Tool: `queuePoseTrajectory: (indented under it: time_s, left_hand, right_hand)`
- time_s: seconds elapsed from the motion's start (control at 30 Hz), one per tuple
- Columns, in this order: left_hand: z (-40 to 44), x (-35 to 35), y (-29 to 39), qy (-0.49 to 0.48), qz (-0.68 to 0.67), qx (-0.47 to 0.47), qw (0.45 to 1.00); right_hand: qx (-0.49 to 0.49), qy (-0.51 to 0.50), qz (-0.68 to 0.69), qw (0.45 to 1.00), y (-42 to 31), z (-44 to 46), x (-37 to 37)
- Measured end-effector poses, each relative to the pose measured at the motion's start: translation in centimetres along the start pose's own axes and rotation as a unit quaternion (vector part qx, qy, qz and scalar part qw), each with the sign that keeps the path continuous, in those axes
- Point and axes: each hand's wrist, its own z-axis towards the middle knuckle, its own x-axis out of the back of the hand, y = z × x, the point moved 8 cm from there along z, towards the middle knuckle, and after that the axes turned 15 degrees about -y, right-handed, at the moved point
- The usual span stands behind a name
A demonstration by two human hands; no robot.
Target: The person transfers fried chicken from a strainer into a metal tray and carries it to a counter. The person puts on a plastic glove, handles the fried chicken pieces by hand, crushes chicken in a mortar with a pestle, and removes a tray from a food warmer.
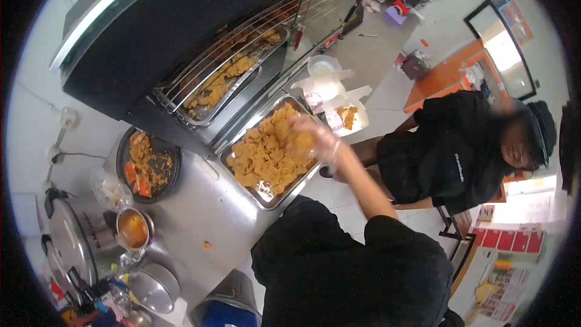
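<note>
My right hand (pixel 316 138), in a clear plastic glove and blurred by motion, is over the right side of a metal tray (pixel 267 204) heaped with fried chicken (pixel 263 154). Its fingers are closed round a golden-brown piece of fried chicken (pixel 302 143). Just beyond the hand, an open white box (pixel 358 120) has a piece of chicken in it, beside another open white container (pixel 324 88). My left hand is not in view.
A glass-fronted warmer (pixel 163 36) holds chicken on racks. At left are a black pan (pixel 177 175) with chicken and crumbs, a pot of orange sauce (pixel 133 230), a large cooker (pixel 69 236) and a steel bowl (pixel 154 287). Another person (pixel 448 151) in black stands at right.
</note>
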Motion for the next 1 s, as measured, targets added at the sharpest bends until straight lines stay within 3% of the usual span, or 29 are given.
queuePoseTrajectory:
  time_s: [0.03,0.1,0.17,0.23,0.37,0.47,0.67,0.77,0.87,0.93,1.0]
  left_hand:
    - [-0.8,-0.7,0.6,0.003,-0.001,0.003,1.0]
    - [-1.7,-3.0,1.1,0.004,0.002,0.013,1.0]
    - [-2.6,-4.9,1.6,0.008,0.003,0.021,1.0]
    - [-3.8,-6.6,1.8,0.01,0.004,0.029,1.0]
    - [-5.6,-9.2,2.3,0.006,0.012,0.039,0.999]
    - [-6.8,-10.1,2.3,-0.002,0.021,0.042,0.999]
    - [-8.9,-10.9,1.1,-0.026,0.056,0.043,0.997]
    - [-8.6,-10.5,0.5,-0.049,0.117,0.022,0.992]
    - [-7.9,-8.2,2.1,-0.061,0.306,0.003,0.95]
    - [-9.1,-1.0,17.5,-0.012,0.401,0.079,0.913]
    - [-9.2,3.6,26.4,0.105,0.381,0.055,0.917]
  right_hand:
    - [0.052,0.017,-0.065,0.996,-2.6,0.1,3.1]
    - [0.05,0.07,-0.281,0.956,-9.0,0.6,8.7]
    - [0.043,0.04,-0.423,0.904,-14.1,2.1,12.9]
    - [-0.025,0.056,-0.58,0.813,-16.5,4.2,17.7]
    - [-0.203,0.12,-0.795,0.559,-15.5,7.9,25.0]
    - [-0.25,0.148,-0.821,0.491,-13.6,9.3,27.6]
    - [-0.133,0.245,-0.78,0.56,-11.5,7.7,28.8]
    - [0.034,0.328,-0.715,0.616,-9.8,3.4,27.9]
    - [0.204,0.331,-0.653,0.65,-3.2,-0.6,25.7]
    - [0.191,0.246,-0.611,0.728,-4.2,-2.6,13.7]
    - [0.172,0.127,-0.602,0.77,-3.5,-2.1,2.1]
